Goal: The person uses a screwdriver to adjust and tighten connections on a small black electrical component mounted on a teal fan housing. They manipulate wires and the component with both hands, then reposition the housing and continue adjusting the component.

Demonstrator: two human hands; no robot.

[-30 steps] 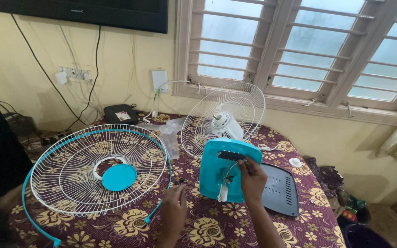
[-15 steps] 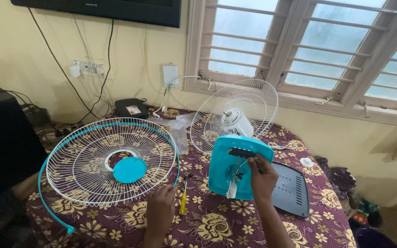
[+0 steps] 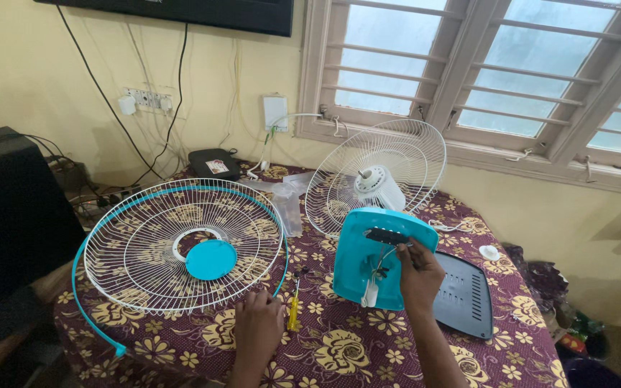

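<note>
Free: patterned tablecloth at 6 o'clock | Blocked 9 o'clock: front fan grille | 12 o'clock: rear grille with motor | 3 o'clock: dark base plate | centre: teal fan housing, yellow-handled screwdriver.

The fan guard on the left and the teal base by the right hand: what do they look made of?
The fan guard looks like thin metal wire with a white coating: fine spokes, a slight sheen, the cloth showing through. Its teal rim and hub look like plastic. The teal base looks like moulded plastic, smooth and evenly coloured with rounded corners. The right hand rests on it.
</note>
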